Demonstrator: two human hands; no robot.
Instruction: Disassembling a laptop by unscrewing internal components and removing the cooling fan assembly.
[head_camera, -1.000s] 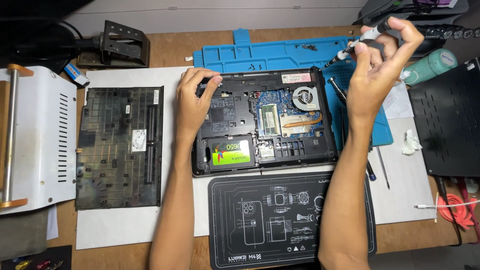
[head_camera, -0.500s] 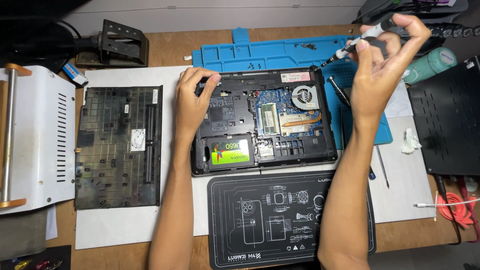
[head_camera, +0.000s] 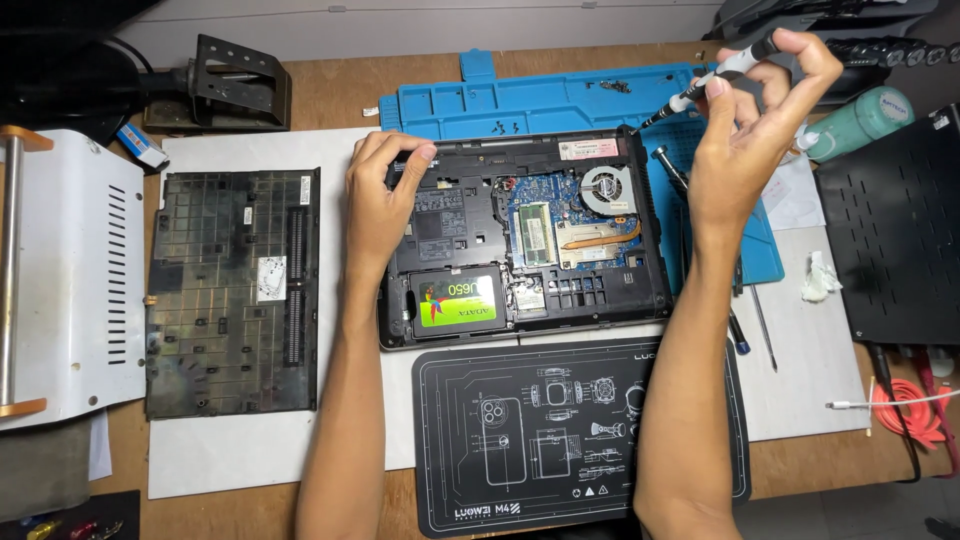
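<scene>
An opened black laptop (head_camera: 470, 215) lies bottom-up in the middle, its green-labelled drive (head_camera: 457, 300), memory stick and fan (head_camera: 605, 190) exposed. My left hand (head_camera: 385, 195) rests on the laptop's far left corner, fingers curled on its edge. My right hand (head_camera: 750, 120) is raised over the far right corner and grips a slim screwdriver (head_camera: 700, 88) by its upper end. The screwdriver's tip points down-left at that corner.
The removed bottom cover (head_camera: 232, 290) lies to the left beside a white machine (head_camera: 65, 280). A blue repair mat (head_camera: 540, 100) holds loose screws behind the laptop. A black printed mat (head_camera: 570, 430) sits in front. More screwdrivers (head_camera: 745, 320), a green bottle (head_camera: 855, 125) and a black case (head_camera: 900, 240) lie right.
My right hand has turned and shifted slightly with the screwdriver, whose tip now points down at the laptop's far right corner. My left hand stays on the laptop.
</scene>
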